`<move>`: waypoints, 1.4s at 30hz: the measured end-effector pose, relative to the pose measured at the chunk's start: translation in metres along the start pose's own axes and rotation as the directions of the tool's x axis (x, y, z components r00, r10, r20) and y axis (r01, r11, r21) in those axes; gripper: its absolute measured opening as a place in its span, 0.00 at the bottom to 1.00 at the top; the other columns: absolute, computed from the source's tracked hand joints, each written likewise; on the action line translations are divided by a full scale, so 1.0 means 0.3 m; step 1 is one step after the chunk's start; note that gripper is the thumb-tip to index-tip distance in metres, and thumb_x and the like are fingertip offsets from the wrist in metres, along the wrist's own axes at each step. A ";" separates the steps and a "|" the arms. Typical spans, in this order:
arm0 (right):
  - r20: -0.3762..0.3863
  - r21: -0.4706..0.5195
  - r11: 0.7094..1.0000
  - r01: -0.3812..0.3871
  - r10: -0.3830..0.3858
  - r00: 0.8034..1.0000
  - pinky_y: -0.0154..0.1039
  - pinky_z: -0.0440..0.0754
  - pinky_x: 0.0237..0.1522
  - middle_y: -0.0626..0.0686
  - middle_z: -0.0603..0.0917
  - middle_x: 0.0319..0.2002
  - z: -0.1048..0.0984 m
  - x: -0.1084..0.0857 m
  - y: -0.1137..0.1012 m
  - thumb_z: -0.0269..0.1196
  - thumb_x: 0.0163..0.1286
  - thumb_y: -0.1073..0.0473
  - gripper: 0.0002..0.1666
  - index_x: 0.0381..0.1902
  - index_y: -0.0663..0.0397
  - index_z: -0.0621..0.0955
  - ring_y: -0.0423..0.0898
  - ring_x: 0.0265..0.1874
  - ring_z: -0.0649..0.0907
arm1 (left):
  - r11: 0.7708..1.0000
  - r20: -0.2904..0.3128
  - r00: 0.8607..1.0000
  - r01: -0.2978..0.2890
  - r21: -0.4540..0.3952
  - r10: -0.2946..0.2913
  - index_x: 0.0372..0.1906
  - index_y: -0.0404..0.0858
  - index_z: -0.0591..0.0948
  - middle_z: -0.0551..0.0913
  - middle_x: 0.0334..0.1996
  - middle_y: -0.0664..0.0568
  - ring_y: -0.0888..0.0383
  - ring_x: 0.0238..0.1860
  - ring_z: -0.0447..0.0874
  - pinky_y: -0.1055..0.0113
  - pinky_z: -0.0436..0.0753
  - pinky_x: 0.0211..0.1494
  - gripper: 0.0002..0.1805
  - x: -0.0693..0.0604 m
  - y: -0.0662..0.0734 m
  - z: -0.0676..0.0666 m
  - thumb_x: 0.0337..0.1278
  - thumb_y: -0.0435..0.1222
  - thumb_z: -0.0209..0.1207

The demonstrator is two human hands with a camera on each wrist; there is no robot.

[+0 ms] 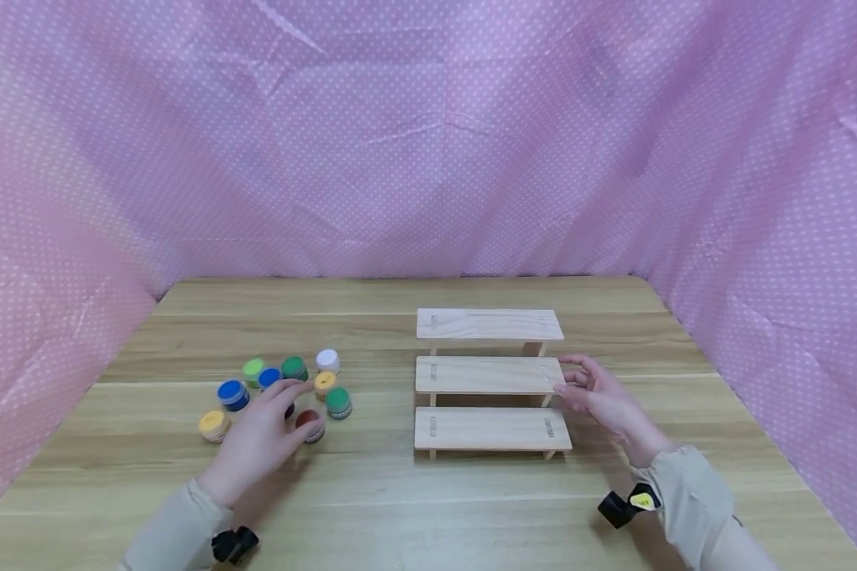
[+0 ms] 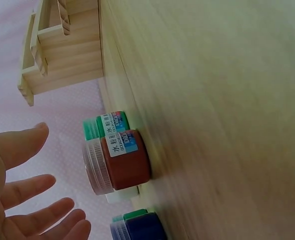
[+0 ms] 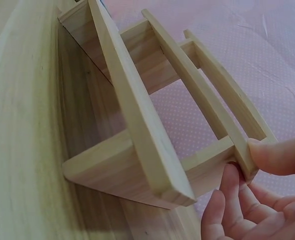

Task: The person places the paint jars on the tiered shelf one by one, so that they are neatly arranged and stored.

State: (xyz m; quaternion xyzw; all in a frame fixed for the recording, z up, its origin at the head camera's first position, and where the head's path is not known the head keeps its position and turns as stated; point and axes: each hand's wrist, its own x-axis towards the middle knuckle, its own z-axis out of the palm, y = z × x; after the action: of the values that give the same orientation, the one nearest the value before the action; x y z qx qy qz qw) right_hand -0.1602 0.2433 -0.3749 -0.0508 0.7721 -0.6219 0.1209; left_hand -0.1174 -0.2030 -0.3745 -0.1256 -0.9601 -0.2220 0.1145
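My left hand (image 1: 257, 432) hovers over a paint jar with a reddish-brown lid (image 1: 305, 416), thumb and fingers spread apart. In the left wrist view the brown paint jar (image 2: 130, 167) stands clear of the fingertips, and its label faces the camera. A three-tier wooden display stand (image 1: 486, 375) stands on the right half of the table. At the right end of its middle tier, my right hand (image 1: 607, 403) pinches the board. The right wrist view has the thumb on the board's upper side (image 3: 202, 100) and fingers curled beneath.
Around the left hand stand several more paint jars: white (image 1: 328, 361), yellow (image 1: 214, 426), green (image 1: 339, 402), light green (image 1: 253, 371) and blue (image 1: 233, 395). The wooden table (image 1: 371, 507) ends at a pink dotted curtain (image 1: 428, 159) behind and at both sides.
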 end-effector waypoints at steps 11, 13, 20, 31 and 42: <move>-0.040 -0.028 0.998 -0.049 0.048 0.998 0.27 0.78 0.28 0.42 0.79 0.37 0.009 -0.003 0.006 0.55 0.68 0.69 0.34 0.67 0.68 0.55 0.35 0.28 0.78 | 0.999 0.114 0.993 0.038 -0.019 -0.035 0.53 0.40 0.80 0.80 0.50 0.46 0.52 0.47 0.80 0.52 0.83 0.49 0.24 0.005 -0.025 0.016 0.47 0.36 0.70; -0.039 -0.029 0.998 -0.048 0.047 0.998 0.27 0.78 0.27 0.43 0.79 0.37 0.010 -0.003 0.008 0.55 0.68 0.68 0.34 0.67 0.68 0.55 0.35 0.28 0.78 | 0.999 0.129 0.991 0.035 -0.021 -0.032 0.53 0.39 0.79 0.81 0.50 0.45 0.51 0.48 0.81 0.52 0.82 0.50 0.24 0.005 -0.031 0.020 0.47 0.36 0.70; -0.033 -0.007 1.000 -0.031 0.031 0.999 0.26 0.76 0.26 0.40 0.79 0.36 0.012 -0.005 0.012 0.55 0.68 0.68 0.34 0.67 0.68 0.55 0.33 0.26 0.77 | 0.998 0.208 0.977 0.063 -0.023 -0.057 0.49 0.38 0.81 0.82 0.34 0.56 0.62 0.34 0.76 0.65 0.83 0.39 0.20 0.015 -0.042 0.022 0.48 0.36 0.69; -0.005 0.017 0.999 -0.039 0.039 0.999 0.28 0.80 0.33 0.42 0.78 0.37 0.000 -0.001 0.006 0.56 0.66 0.68 0.36 0.67 0.69 0.53 0.35 0.30 0.78 | 0.995 0.242 0.968 0.081 -0.056 -0.065 0.45 0.38 0.82 0.82 0.34 0.56 0.62 0.35 0.77 0.63 0.83 0.39 0.17 0.016 -0.049 0.020 0.47 0.34 0.69; 0.012 0.088 0.995 -0.044 0.043 0.999 0.28 0.81 0.41 0.44 0.77 0.37 -0.008 0.004 0.007 0.55 0.69 0.66 0.34 0.66 0.70 0.53 0.35 0.34 0.79 | 0.983 0.273 0.958 0.124 -0.138 -0.083 0.48 0.38 0.81 0.83 0.39 0.52 0.59 0.39 0.80 0.62 0.85 0.42 0.19 0.014 -0.078 0.028 0.47 0.32 0.69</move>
State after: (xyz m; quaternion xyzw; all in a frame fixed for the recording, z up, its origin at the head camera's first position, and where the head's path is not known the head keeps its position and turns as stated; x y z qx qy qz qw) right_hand -0.1619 0.2457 -0.3766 -0.0319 0.7441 -0.6523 0.1405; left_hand -0.1297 -0.2187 -0.3901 -0.1123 -0.9521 -0.2821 -0.0374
